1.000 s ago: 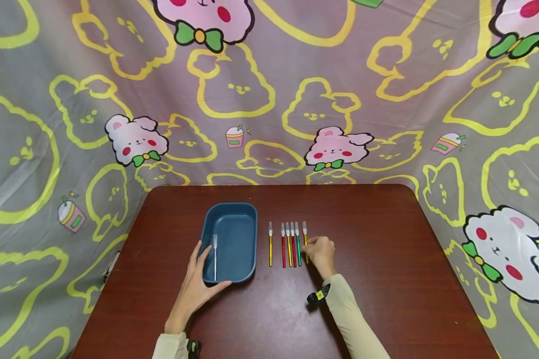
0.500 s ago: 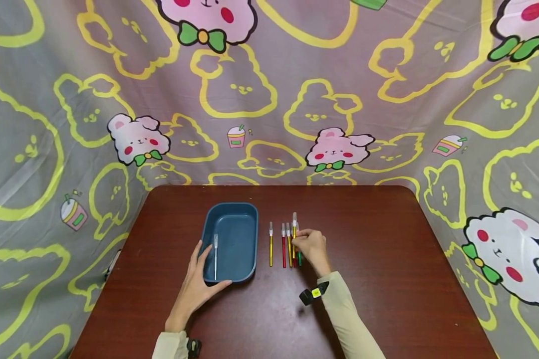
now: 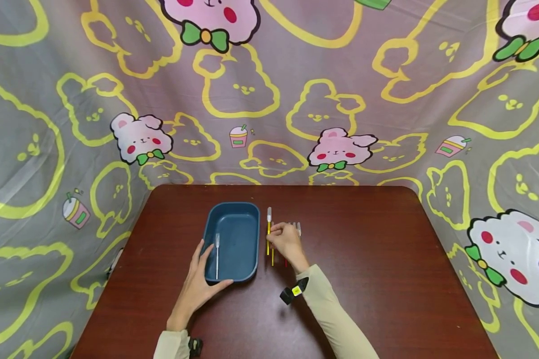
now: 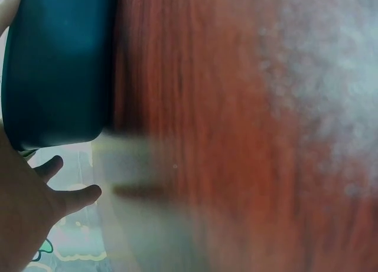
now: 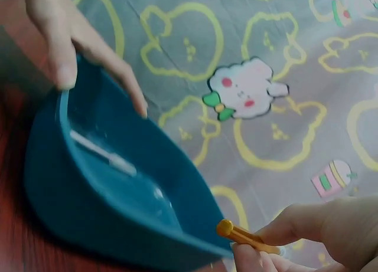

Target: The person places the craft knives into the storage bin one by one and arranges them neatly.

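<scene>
My right hand (image 3: pixel 288 243) pinches a yellow craft knife (image 3: pixel 268 224) with a clear cap, just right of the blue tray (image 3: pixel 257 239). In the right wrist view, the gold handle end (image 5: pixel 225 227) points toward the tray's rim. My left hand (image 3: pixel 190 294) rests spread at the tray's near left corner, its thumb along the near edge. Inside the tray lies a silver craft knife (image 3: pixel 217 257) with a clear cap. Under my right hand, another yellow craft knife (image 3: pixel 272 258) lies on the table; a row of further capped knives is mostly hidden by that hand.
The brown wooden table (image 3: pixel 386 279) extends on both sides of the tray. A patterned cloth (image 3: pixel 251 99) hangs behind the table and at its sides. Each wrist wears a small black camera, with the right one (image 3: pixel 293 291) low over the table.
My right hand has taken the rightmost yellow craft knife off the table and carried it left over the row to the tray's right side. My left hand stays at the tray.
</scene>
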`<state>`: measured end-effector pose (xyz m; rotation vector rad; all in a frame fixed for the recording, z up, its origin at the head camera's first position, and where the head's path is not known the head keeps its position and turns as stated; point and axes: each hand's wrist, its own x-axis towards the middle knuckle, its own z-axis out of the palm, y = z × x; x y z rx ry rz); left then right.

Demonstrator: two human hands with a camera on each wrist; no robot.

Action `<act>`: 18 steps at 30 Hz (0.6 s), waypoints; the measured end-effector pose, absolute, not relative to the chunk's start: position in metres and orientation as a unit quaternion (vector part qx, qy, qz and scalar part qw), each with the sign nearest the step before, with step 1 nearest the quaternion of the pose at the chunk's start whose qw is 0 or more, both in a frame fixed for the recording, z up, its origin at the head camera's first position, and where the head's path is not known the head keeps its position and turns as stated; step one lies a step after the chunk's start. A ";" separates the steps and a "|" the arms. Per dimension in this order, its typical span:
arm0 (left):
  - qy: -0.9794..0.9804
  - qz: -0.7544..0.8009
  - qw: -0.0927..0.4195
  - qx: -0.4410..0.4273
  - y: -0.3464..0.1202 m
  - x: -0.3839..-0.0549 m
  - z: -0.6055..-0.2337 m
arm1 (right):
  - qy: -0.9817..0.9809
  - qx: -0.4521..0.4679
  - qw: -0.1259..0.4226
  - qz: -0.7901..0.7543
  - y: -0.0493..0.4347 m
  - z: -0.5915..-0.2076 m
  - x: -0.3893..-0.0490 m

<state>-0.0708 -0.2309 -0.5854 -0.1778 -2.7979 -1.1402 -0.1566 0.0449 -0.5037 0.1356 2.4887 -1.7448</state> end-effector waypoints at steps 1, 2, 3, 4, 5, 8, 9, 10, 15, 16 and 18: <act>-0.924 -0.374 0.060 -0.060 -0.231 -0.071 -0.585 | 0.815 0.043 0.055 -0.575 0.040 -0.502 -0.157; -0.925 -0.371 0.062 -0.060 -0.231 -0.071 -0.585 | 0.815 0.041 0.058 -0.576 0.035 -0.501 -0.157; -0.926 -0.367 0.065 -0.062 -0.232 -0.070 -0.585 | 0.815 0.038 0.059 -0.575 0.030 -0.500 -0.157; -0.927 -0.364 0.066 -0.062 -0.232 -0.070 -0.584 | 0.814 0.036 0.061 -0.576 0.025 -0.499 -0.157; -0.928 -0.361 0.066 -0.063 -0.232 -0.070 -0.584 | 0.813 0.032 0.062 -0.578 0.020 -0.499 -0.157; -0.931 -0.353 0.067 -0.063 -0.233 -0.070 -0.583 | 0.817 0.023 0.066 -0.572 0.006 -0.498 -0.157; -0.932 -0.352 0.067 -0.064 -0.233 -0.070 -0.583 | 0.819 0.020 0.068 -0.569 0.002 -0.498 -0.157; -0.932 -0.351 0.068 -0.064 -0.234 -0.071 -0.583 | 0.820 0.017 0.070 -0.568 -0.002 -0.499 -0.157; -0.932 -0.349 0.072 -0.068 -0.234 -0.071 -0.584 | 0.812 0.012 0.083 -0.578 -0.016 -0.500 -0.157; -0.932 -0.348 0.072 -0.069 -0.234 -0.071 -0.584 | 0.809 0.012 0.085 -0.582 -0.018 -0.501 -0.157; -0.934 -0.343 0.072 -0.070 -0.233 -0.071 -0.584 | 0.806 0.012 0.086 -0.585 -0.024 -0.503 -0.157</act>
